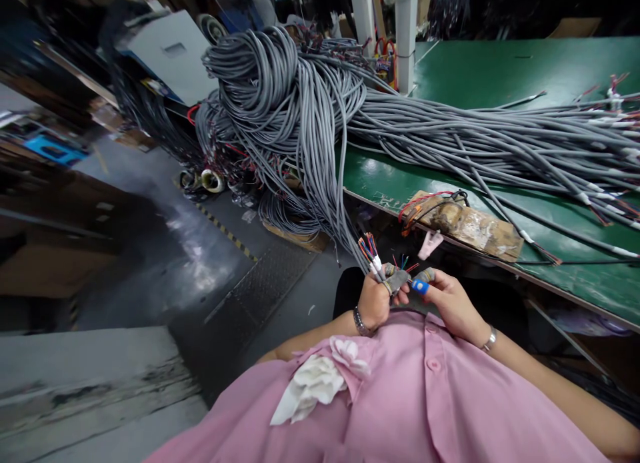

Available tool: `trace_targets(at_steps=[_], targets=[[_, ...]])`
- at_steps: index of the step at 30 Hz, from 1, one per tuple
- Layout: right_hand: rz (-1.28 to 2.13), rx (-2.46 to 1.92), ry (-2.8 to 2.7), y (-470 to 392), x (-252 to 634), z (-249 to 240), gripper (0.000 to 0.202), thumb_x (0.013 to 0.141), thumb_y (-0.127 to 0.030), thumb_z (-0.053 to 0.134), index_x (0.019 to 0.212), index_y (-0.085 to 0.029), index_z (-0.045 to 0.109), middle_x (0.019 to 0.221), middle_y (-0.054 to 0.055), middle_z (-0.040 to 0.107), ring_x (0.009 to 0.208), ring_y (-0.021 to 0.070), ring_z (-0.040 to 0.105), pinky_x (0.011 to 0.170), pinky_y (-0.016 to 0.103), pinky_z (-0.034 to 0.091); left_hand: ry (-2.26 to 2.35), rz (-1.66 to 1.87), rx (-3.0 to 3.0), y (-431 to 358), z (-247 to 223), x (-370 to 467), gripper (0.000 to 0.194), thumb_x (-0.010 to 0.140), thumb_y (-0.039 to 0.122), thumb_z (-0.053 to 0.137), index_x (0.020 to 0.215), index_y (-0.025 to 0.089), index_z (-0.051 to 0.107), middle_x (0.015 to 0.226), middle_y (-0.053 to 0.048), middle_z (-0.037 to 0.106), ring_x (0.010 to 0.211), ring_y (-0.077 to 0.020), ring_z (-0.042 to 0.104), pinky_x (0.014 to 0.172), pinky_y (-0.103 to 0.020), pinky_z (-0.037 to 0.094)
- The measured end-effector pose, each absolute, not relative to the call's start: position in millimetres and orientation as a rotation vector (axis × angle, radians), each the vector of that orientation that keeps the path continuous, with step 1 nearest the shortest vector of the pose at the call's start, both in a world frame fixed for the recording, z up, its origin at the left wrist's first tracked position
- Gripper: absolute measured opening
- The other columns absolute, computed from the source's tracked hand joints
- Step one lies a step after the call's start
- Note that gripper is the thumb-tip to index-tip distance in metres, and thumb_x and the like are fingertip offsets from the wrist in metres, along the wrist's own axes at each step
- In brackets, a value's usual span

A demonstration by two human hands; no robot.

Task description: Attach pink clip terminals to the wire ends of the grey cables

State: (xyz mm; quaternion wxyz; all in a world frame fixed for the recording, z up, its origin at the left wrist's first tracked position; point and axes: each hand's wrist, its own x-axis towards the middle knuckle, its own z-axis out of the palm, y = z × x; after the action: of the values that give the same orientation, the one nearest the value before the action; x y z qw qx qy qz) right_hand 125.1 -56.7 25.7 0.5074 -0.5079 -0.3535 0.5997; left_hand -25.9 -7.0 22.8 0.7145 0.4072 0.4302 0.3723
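My left hand (376,302) is closed around the ends of several grey cables, with grey wraps on some fingers. White-banded cable ends (375,266) stick up from it, fanning into red, blue and black wires (369,244). Close beside it, my right hand (453,304) pinches at thin coloured wires (411,268), a blue wrap (420,287) on one fingertip and a greyish wrap on another. The exact wire between those fingertips is too small to make out. From my left hand the grey cables run up to a large coiled heap (270,76) on the bench.
A green bench (480,66) carries a long spread of grey cables (450,126) to the right. At its front edge sits a worn wooden block (465,226) with red and black leads, a pink clip (431,244) beside it. A light-grey box (173,53) stands left of the heap.
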Motion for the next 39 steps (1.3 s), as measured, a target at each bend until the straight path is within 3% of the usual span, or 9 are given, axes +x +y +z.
trace_targets(at_steps=[5,10,15,21,29,34,39], targets=[[1.521,-1.136,-0.874,-60.8,131.2,18.0,0.022,0.079,-0.036,0.071,0.073,-0.017,0.062,0.066,-0.002,0.057,0.060,0.0104,0.044,0.058,0.025,0.036,0.946,0.821,0.919,-6.6,22.4,-27.8,0.034,0.073,0.045,0.071,0.068,0.014,0.057,0.056,0.000,0.061,0.038,-0.0079,0.052,0.037,-0.019,0.032],[1.480,-1.045,-0.587,-49.1,148.5,6.3,0.037,0.086,-0.055,0.057,0.083,-0.019,0.067,0.071,0.001,0.056,0.059,0.0111,0.047,0.058,0.026,0.041,0.920,0.824,1.021,-3.7,31.9,-30.1,0.036,0.075,0.046,0.069,0.066,0.013,0.057,0.053,0.000,0.059,0.038,-0.0082,0.052,0.038,-0.019,0.031],[1.556,-1.009,-0.461,-19.5,161.1,11.1,0.048,0.083,-0.065,0.053,0.082,-0.019,0.068,0.080,0.005,0.063,0.064,0.0126,0.054,0.059,0.026,0.047,0.871,0.774,1.149,-0.9,48.2,-20.6,0.034,0.074,0.044,0.072,0.068,0.013,0.059,0.056,-0.001,0.061,0.040,-0.0082,0.054,0.040,-0.019,0.035],[1.533,-0.965,-0.553,-3.9,156.2,26.6,0.040,0.083,-0.057,0.059,0.078,-0.018,0.067,0.069,0.002,0.060,0.059,0.0116,0.053,0.057,0.024,0.046,0.892,0.734,1.217,2.1,52.4,-11.0,0.036,0.076,0.045,0.070,0.065,0.013,0.057,0.054,-0.001,0.060,0.041,-0.0085,0.054,0.041,-0.019,0.035],[1.531,-0.943,-0.463,-1.7,149.8,18.2,0.051,0.076,-0.067,0.060,0.075,-0.017,0.069,0.068,0.005,0.063,0.057,0.0135,0.054,0.053,0.026,0.045,0.919,0.727,1.218,3.3,48.9,-9.1,0.037,0.075,0.046,0.070,0.063,0.013,0.056,0.053,-0.001,0.059,0.040,-0.0077,0.052,0.040,-0.019,0.034],[1.500,-0.886,-0.326,3.8,142.1,21.8,0.045,0.070,-0.063,0.070,0.071,-0.018,0.066,0.062,0.003,0.063,0.051,0.0133,0.053,0.048,0.027,0.044,0.914,0.721,1.209,3.3,46.9,-8.7,0.036,0.075,0.045,0.071,0.065,0.013,0.056,0.053,0.000,0.059,0.040,-0.0076,0.052,0.041,-0.019,0.034],[1.440,-0.874,-0.290,8.0,139.0,18.7,0.043,0.069,-0.060,0.073,0.076,-0.018,0.066,0.069,0.003,0.067,0.057,0.0147,0.058,0.052,0.027,0.047,0.922,0.726,1.189,1.6,46.1,-10.5,0.034,0.074,0.044,0.071,0.067,0.014,0.055,0.054,0.000,0.060,0.040,-0.0083,0.053,0.040,-0.019,0.034]])
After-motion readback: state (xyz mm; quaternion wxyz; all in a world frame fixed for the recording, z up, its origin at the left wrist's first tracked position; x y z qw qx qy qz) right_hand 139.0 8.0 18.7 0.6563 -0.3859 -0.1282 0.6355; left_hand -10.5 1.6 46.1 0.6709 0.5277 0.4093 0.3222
